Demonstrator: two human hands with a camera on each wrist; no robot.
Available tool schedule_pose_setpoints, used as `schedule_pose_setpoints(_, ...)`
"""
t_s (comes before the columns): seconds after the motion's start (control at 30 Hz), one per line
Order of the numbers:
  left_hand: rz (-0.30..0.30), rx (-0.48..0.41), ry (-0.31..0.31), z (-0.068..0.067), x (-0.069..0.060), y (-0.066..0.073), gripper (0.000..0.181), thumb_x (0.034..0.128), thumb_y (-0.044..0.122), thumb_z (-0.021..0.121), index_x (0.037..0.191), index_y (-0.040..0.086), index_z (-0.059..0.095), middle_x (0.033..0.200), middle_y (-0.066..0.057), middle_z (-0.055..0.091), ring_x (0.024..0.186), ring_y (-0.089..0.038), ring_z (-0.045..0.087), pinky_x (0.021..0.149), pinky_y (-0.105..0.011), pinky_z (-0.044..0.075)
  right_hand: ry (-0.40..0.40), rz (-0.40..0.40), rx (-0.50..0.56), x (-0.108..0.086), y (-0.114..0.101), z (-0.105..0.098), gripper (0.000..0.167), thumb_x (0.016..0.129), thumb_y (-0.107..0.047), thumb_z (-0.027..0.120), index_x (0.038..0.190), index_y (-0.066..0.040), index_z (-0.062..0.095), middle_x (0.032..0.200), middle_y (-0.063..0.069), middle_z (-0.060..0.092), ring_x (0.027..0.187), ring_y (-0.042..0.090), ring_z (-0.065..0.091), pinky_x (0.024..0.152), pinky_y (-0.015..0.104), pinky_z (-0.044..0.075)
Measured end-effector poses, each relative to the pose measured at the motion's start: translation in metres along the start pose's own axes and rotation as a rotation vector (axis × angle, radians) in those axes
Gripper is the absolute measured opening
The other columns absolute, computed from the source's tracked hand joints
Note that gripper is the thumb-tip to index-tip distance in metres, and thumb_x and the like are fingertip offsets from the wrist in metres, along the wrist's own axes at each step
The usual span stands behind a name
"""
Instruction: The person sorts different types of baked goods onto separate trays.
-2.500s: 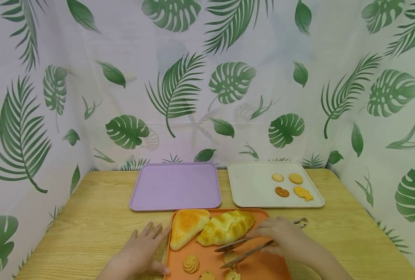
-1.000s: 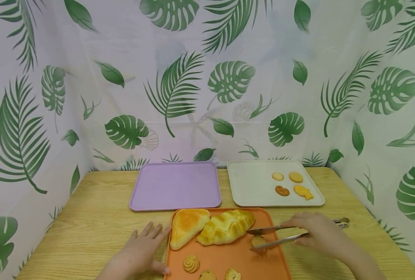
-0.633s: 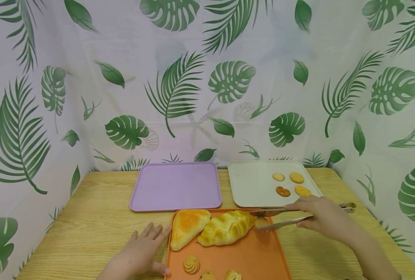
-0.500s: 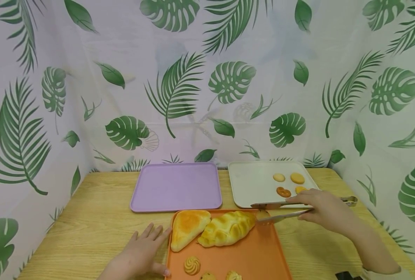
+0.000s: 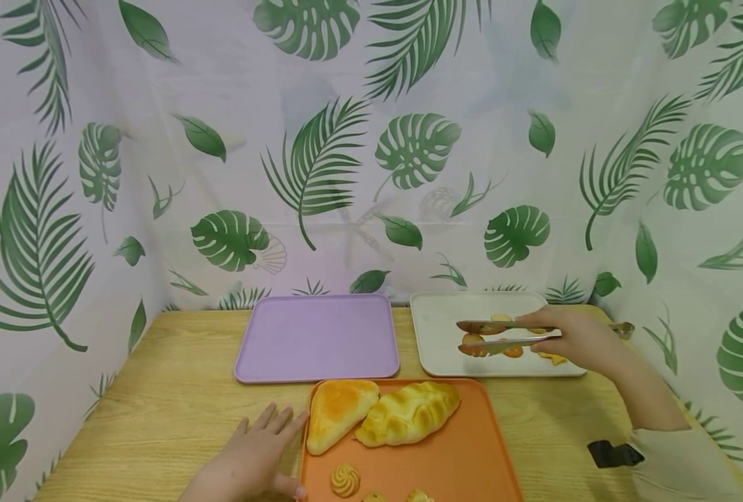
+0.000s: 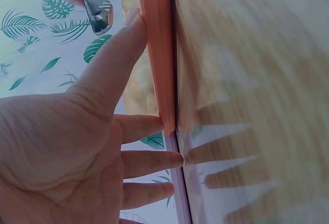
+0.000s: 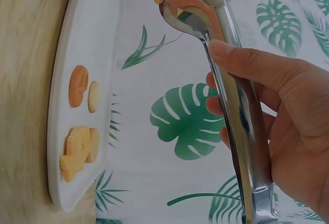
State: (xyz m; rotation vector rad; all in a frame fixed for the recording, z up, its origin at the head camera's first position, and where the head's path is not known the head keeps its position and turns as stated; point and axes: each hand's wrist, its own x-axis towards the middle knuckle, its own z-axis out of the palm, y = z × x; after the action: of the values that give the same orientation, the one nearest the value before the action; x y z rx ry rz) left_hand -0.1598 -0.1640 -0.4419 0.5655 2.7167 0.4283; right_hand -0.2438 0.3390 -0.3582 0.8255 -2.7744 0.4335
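Note:
My right hand (image 5: 575,338) grips metal tongs (image 7: 239,111), whose tips pinch a round cookie (image 5: 472,339). The tongs are raised over the cream tray (image 5: 437,335) at the back right, partly covering its cookies. Among those are a pretzel-shaped cookie (image 7: 78,86) and a fish-shaped one (image 5: 553,358). With fingers spread, my left hand (image 5: 252,453) rests at the left edge of the orange tray (image 5: 453,460); its thumb touches the rim in the left wrist view. A triangular bread (image 5: 340,411), a long ridged loaf (image 5: 409,415) and a swirl cookie (image 5: 345,480) lie on that tray.
A purple tray (image 5: 318,338) with nothing on it stands at the back left, beside the cream tray. Two more cookies on the orange tray are cut off by the bottom of the head view. Leaf-print cloth (image 5: 346,174) walls the wooden table (image 5: 152,390) behind and at both sides.
My right hand has carried the round cookie in the tongs from the orange tray, first rightward, then up and back over the cream tray. My left hand has stayed in place.

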Motion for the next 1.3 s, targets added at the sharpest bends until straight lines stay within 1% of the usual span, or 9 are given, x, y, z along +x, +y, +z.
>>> schedule_pose_setpoints(0.07,0.0,0.008,0.006,0.0,0.001,-0.001,0.113,0.0628,0.063,0.077,0.152,0.011,0.033,0.153,-0.024,0.037,0.145,-0.049,0.023,0.106,-0.077,0.02,-0.023,0.046,-0.019,0.005,0.005,0.001,0.043,0.081,-0.017,0.077,0.123,-0.012,0.068,0.114,0.008,0.071,0.093,0.022,0.067,0.068,0.029,0.053)
schedule_pose_setpoints(0.13,0.004,0.009,0.007,0.001,0.001,-0.002,0.112,0.063,0.064,0.076,0.152,0.011,0.033,0.153,-0.024,0.037,0.145,-0.049,0.023,0.105,-0.077,0.02,-0.061,0.098,-0.008,0.01,0.01,0.003,0.042,0.084,-0.019,0.075,0.125,-0.011,0.067,0.12,0.012,0.069,0.102,0.031,0.066,0.074,0.037,0.055)
schedule_pose_setpoints(0.27,0.007,0.014,0.003,0.003,0.001,-0.003,0.112,0.0637,0.064,0.076,0.152,0.011,0.032,0.153,-0.023,0.037,0.145,-0.048,0.023,0.105,-0.077,0.021,-0.098,0.163,0.024,0.019,0.021,0.009,0.043,0.087,-0.018,0.072,0.128,-0.009,0.064,0.124,0.017,0.066,0.108,0.038,0.063,0.083,0.049,0.054)
schedule_pose_setpoints(0.37,0.007,0.012,0.0,0.003,0.001,-0.004,0.112,0.0638,0.065,0.076,0.152,0.011,0.032,0.153,-0.023,0.037,0.145,-0.048,0.023,0.105,-0.077,0.021,-0.096,0.197,0.03,0.025,0.031,0.016,0.043,0.088,-0.019,0.07,0.128,-0.008,0.064,0.124,0.02,0.064,0.112,0.041,0.06,0.087,0.055,0.051)
schedule_pose_setpoints(0.63,0.002,0.007,-0.003,0.003,0.0,-0.003,0.112,0.0636,0.064,0.076,0.152,0.011,0.032,0.153,-0.023,0.037,0.145,-0.048,0.023,0.105,-0.077,0.02,-0.105,0.284,0.061,0.043,0.055,0.04,0.044,0.089,-0.018,0.07,0.131,-0.006,0.061,0.129,0.025,0.06,0.112,0.044,0.059,0.087,0.055,0.052)
schedule_pose_setpoints(0.8,0.008,0.019,0.007,0.002,0.0,-0.002,0.113,0.063,0.065,0.075,0.152,0.011,0.033,0.153,-0.024,0.037,0.145,-0.048,0.024,0.105,-0.077,0.021,-0.116,0.317,0.034,0.051,0.065,0.049,0.045,0.088,-0.018,0.07,0.131,-0.005,0.061,0.129,0.025,0.061,0.117,0.046,0.056,0.093,0.058,0.048)
schedule_pose_setpoints(0.97,0.015,0.029,0.028,0.001,-0.001,-0.001,0.113,0.0624,0.064,0.076,0.152,0.01,0.034,0.152,-0.025,0.038,0.144,-0.049,0.025,0.105,-0.077,0.023,-0.128,0.343,0.044,0.054,0.072,0.056,0.043,0.089,-0.016,0.069,0.129,-0.004,0.061,0.13,0.026,0.06,0.119,0.047,0.054,0.095,0.06,0.047)
schedule_pose_setpoints(1.13,-0.006,0.024,0.013,0.0,0.0,-0.001,0.112,0.063,0.062,0.077,0.152,0.011,0.033,0.153,-0.023,0.037,0.145,-0.047,0.023,0.106,-0.076,0.022,-0.147,0.368,0.07,0.054,0.076,0.061,0.044,0.09,-0.017,0.069,0.13,-0.004,0.061,0.134,0.028,0.055,0.123,0.05,0.049,0.096,0.062,0.045)
schedule_pose_setpoints(1.3,0.002,0.026,0.02,0.001,-0.001,-0.002,0.112,0.0629,0.062,0.077,0.152,0.01,0.034,0.153,-0.024,0.038,0.145,-0.048,0.025,0.105,-0.077,0.022,-0.153,0.391,0.079,0.054,0.078,0.064,0.046,0.089,-0.018,0.069,0.132,-0.003,0.059,0.136,0.029,0.053,0.124,0.051,0.047,0.097,0.063,0.043)
